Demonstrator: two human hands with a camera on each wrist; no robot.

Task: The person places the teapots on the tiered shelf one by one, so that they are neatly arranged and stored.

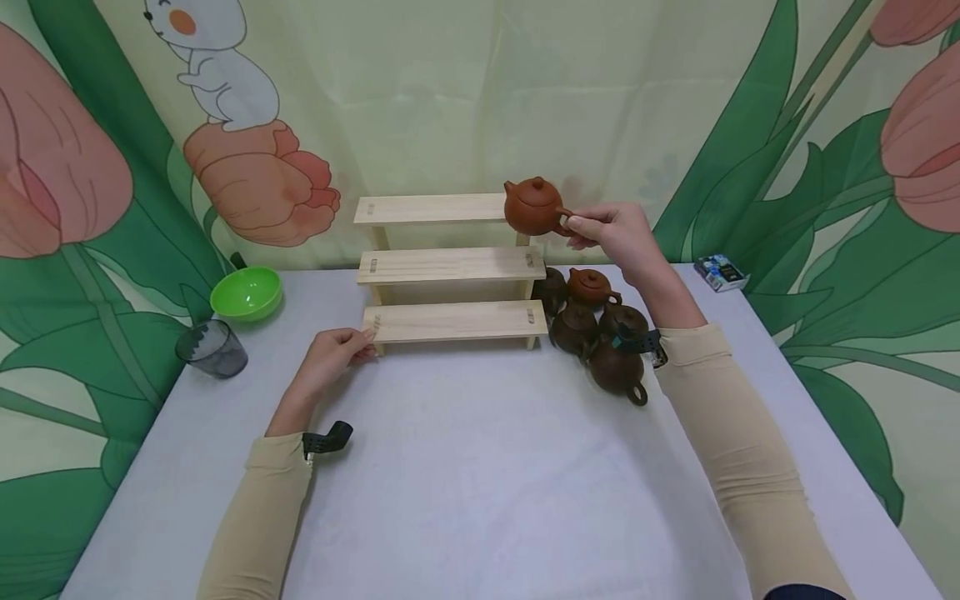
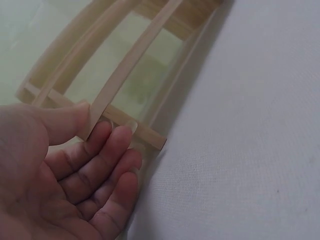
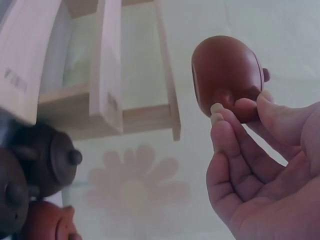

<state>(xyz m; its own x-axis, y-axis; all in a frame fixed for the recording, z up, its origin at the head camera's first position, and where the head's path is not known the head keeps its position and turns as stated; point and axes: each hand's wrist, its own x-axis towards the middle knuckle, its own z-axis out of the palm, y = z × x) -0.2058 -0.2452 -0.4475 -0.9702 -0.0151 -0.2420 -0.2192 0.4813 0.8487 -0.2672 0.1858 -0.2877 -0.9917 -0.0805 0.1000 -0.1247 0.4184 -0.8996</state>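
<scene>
A three-tier wooden shelf [image 1: 450, 265] stands at the back of the table. My left hand [image 1: 335, 357] pinches the left end of its lowest board, thumb above and fingers below, as the left wrist view shows. By its handle, my right hand [image 1: 617, 237] holds a reddish-brown teapot [image 1: 534, 207] in front of the top board's right end. The right wrist view has this teapot [image 3: 225, 75] in the air, apart from the boards. Below that hand, another reddish teapot [image 1: 591, 286] and several dark brown teapots [image 1: 615, 367] crowd together beside the shelf's right side.
To the left are a green bowl [image 1: 247, 294] and a dark translucent cup [image 1: 212, 348], which lies tilted. A small blue-and-white box [image 1: 721, 273] sits near the table's right back edge. A printed curtain [image 1: 420, 100] hangs right behind the shelf.
</scene>
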